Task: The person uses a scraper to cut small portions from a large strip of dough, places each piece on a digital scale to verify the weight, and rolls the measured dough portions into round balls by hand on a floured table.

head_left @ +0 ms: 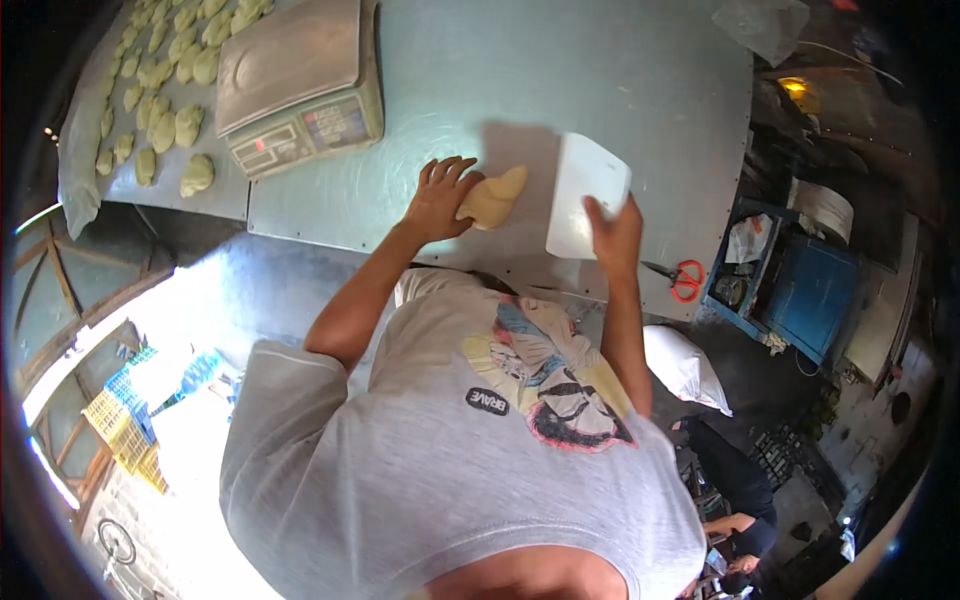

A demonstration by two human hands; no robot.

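Observation:
My left hand (440, 205) rests at the metal-topped table's near side, with its thumb and fingers curved around one end of a pale yellow piece of dough (496, 196). The dough's free end points right, away from my palm. To the right of it, my right hand (618, 232) grips a flat white dough scraper (582, 190) by its right edge, thumb on its face. The scraper is tilted over the tabletop and casts a shadow to its left. A gap separates it from the dough.
A digital scale (300, 75) stands left of my hands. Beyond it, many dough lumps (188, 125) lie at the table's left end. Red-handled scissors (687, 281) lie near the right edge. A blue cabinet (812, 295), white sack (688, 368) and another person (735, 490) are at right.

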